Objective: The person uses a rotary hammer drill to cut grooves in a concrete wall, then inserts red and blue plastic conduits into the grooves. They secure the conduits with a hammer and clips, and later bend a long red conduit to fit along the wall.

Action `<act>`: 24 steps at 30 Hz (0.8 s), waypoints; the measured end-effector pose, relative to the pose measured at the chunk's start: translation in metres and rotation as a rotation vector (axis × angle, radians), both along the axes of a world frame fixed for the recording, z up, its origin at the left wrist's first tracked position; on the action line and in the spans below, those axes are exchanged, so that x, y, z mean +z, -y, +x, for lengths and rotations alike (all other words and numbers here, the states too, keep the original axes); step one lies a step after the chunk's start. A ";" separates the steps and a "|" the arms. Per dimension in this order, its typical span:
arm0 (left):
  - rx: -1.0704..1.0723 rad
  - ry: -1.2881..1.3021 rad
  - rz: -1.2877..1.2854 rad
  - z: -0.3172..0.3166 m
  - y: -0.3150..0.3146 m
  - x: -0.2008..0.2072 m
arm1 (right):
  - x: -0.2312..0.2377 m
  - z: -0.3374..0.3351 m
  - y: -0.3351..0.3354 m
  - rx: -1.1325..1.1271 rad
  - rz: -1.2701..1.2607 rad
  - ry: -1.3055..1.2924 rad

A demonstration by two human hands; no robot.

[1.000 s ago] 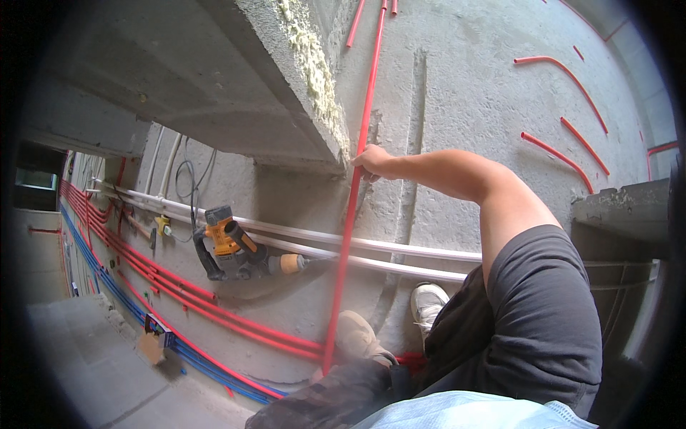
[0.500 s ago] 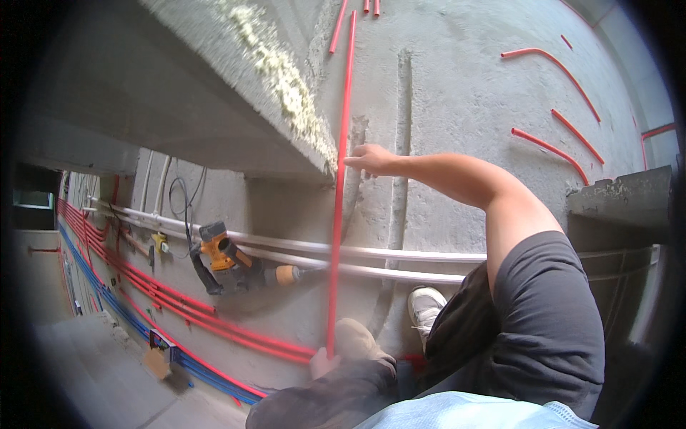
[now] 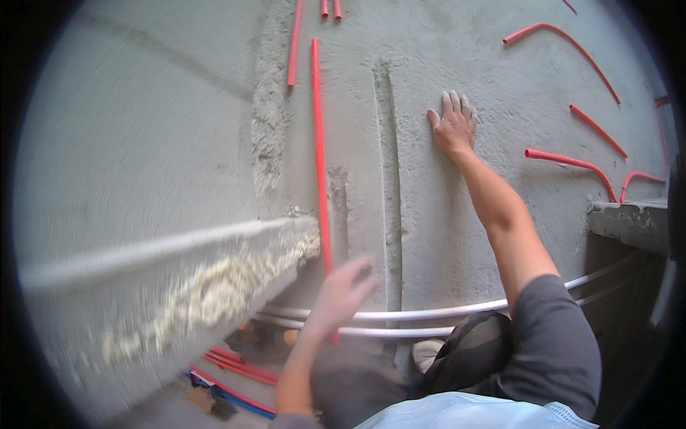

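In the head view, the left hand (image 3: 341, 293), blurred, is curled around the lower part of a long red conduit pipe (image 3: 318, 150) that stands nearly upright against the grey concrete wall (image 3: 429, 236), its top end reaching high up beside another short red pipe (image 3: 293, 43). The right hand (image 3: 451, 125) holds nothing: it lies flat on the wall with fingers spread, well to the right of the pipe and just beside a vertical chase (image 3: 389, 179) cut into the plaster. The pipe looks light, smooth and thin, stiff over a short span but likely to bow and whip over its full length, so a grip near the middle as well as low down would probably steady it best. Several more red conduits (image 3: 572, 161) curve out of the wall at right. Two white pipes (image 3: 400, 318) run across the base of the wall, and a bundle of red and blue pipes (image 3: 236, 372) lies lower left beneath a concrete ledge (image 3: 179, 286) crusted with yellowish foam. No containers show in this view.
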State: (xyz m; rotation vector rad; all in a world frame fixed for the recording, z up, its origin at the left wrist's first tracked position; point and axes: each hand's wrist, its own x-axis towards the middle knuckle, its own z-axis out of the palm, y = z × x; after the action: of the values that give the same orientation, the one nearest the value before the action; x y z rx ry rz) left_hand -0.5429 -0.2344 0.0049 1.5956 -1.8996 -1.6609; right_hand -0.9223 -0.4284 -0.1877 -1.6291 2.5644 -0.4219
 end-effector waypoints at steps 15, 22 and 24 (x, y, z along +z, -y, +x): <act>0.185 0.715 -0.684 -0.190 0.596 -0.190 | 0.020 -0.006 0.016 0.036 0.246 0.088; 0.080 0.859 -0.859 -0.189 0.659 -0.222 | 0.013 -0.012 0.015 0.048 0.330 0.121; 0.065 0.815 -0.890 -0.193 0.655 -0.226 | 0.012 -0.013 0.013 0.041 0.379 0.098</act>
State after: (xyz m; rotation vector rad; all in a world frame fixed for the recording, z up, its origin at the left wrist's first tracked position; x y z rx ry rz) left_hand -0.7360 -0.8897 -0.2206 1.9285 -2.3228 0.0469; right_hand -0.9357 -0.4413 -0.1757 -1.4801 2.3529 -0.0080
